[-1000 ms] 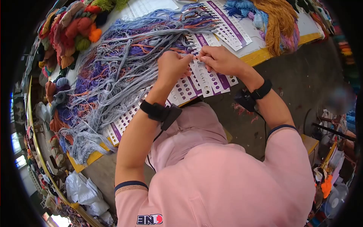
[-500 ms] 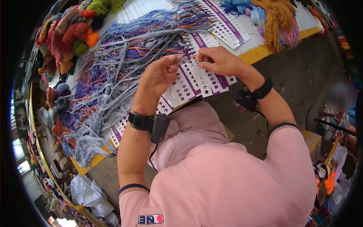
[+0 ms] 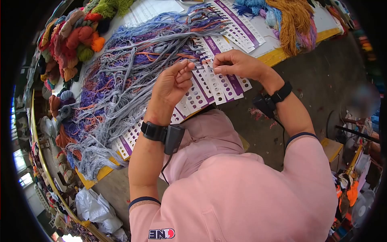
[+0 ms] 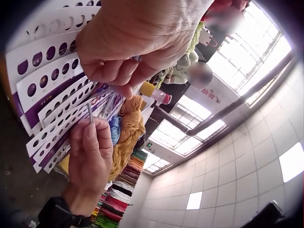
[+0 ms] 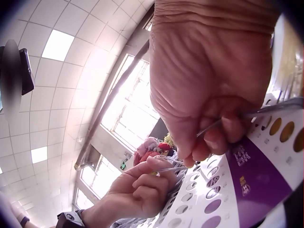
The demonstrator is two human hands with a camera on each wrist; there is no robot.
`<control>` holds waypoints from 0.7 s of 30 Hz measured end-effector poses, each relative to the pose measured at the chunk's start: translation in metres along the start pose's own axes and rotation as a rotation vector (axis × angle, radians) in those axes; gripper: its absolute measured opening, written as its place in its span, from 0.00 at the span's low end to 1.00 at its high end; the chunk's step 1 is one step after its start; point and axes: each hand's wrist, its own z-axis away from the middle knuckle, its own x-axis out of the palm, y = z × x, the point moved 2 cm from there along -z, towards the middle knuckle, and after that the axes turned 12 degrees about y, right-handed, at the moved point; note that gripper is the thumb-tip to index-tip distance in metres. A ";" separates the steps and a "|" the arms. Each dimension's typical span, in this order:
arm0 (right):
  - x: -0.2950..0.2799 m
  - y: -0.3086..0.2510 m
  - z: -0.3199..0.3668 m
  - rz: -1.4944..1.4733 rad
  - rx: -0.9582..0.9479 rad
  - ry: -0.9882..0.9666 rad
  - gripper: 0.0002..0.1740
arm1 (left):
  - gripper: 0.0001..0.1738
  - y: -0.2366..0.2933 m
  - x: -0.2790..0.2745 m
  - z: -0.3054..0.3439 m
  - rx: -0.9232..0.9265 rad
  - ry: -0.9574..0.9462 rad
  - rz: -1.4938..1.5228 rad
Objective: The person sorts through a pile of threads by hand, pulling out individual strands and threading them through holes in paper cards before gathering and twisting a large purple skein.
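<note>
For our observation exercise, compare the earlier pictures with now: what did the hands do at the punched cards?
The left hand drew back from the right hand toward the person, opening a gap. Both still pinch grey thread over the punched cards; the yarn heap lies unchanged.

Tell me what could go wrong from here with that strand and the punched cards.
1. The grey strand is pinched only at the fingertips of the right hand and left hand, so it may slip free.
2. The thread tangle lies right beside the left hand and could snag the pull.
3. The punched cards overlap loosely at the table edge and might shift or slide off.
</note>
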 end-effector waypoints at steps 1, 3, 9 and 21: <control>0.000 0.000 0.000 -0.006 0.004 0.002 0.08 | 0.07 0.000 0.002 0.001 0.003 -0.011 0.000; 0.001 0.001 -0.001 -0.013 0.012 -0.002 0.08 | 0.09 0.001 0.006 0.005 -0.006 0.022 -0.020; -0.002 0.005 -0.001 -0.113 0.063 0.010 0.07 | 0.11 0.010 0.004 0.011 0.008 0.121 -0.475; -0.004 0.007 -0.001 -0.249 0.145 -0.008 0.08 | 0.07 -0.012 0.030 0.009 0.396 -0.068 -1.025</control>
